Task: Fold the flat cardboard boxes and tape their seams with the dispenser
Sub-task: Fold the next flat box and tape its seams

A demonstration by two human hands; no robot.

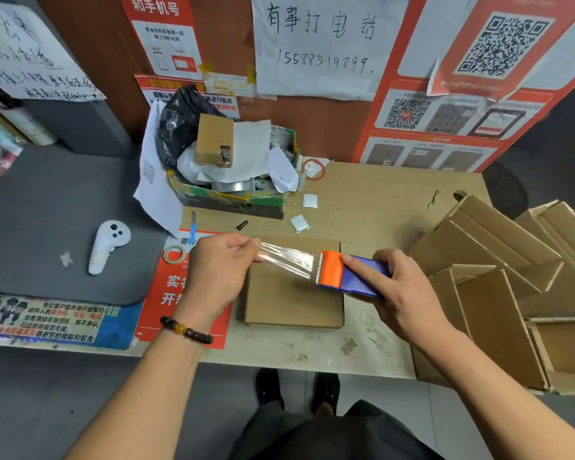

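Head view, one frame.

Item: folded cardboard box [292,293], closed face up, lying on the tan table [379,207] at lower centre of the frame.

Item: tape dispenser [349,272], orange head and blue body, held above the box's right part. The right hand [402,293] grips its body, forefinger laid along the top.

Item: clear tape strip [287,258], stretched leftward from the dispenser's toothed edge above the box. The left hand [218,273] pinches its free end between thumb and fingers; a beaded bracelet [186,330] sits on that wrist.

Item: open folded boxes [498,277], heaped at right of the frame.

Item: white controller [107,245] on a grey mat [47,210], left of centre.

Item: carton of scrap [233,161], upper centre, against a wall of posters.

Item: small tape roll [175,254] on a red notice, just left of the left hand.
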